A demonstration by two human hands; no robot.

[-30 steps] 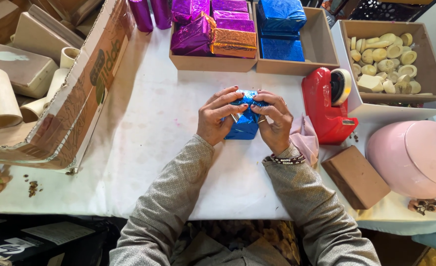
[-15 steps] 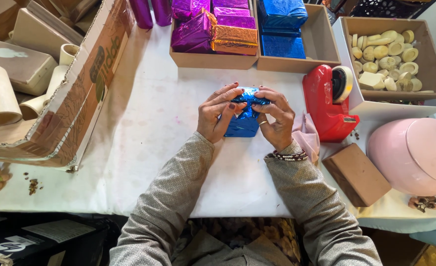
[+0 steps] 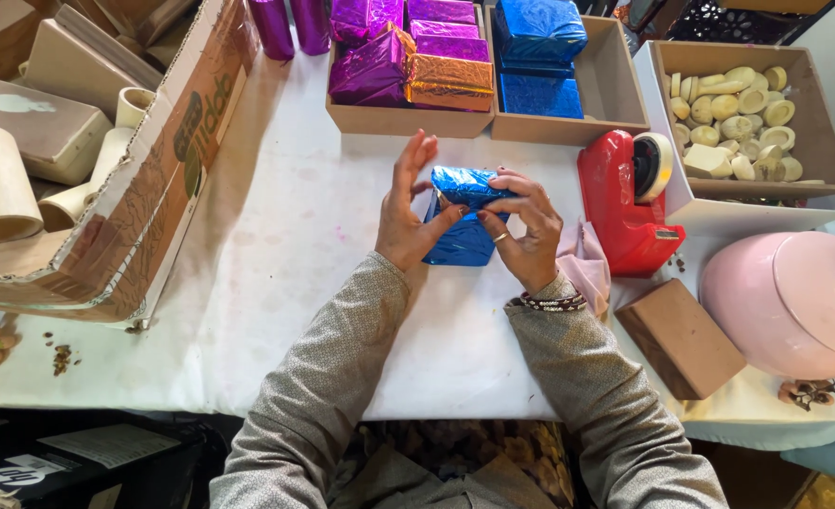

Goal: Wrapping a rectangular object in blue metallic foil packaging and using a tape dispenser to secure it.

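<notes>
I am counting one blue foil parcel [image 3: 464,217] under my fingers, one red tape dispenser [image 3: 625,203], one brown block [image 3: 681,337], one pink lidded pot [image 3: 790,302] (table's right edge).

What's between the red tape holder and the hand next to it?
A crumpled pink cloth lies between the red tape holder and the right hand, just beside the wrist, on the white table. The head view shows it.

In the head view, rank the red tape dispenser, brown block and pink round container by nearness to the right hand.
1. Red tape dispenser: just right of the right hand.
2. Brown block: lower right, near the table edge.
3. Pink round container: far right, beyond the block.
</notes>
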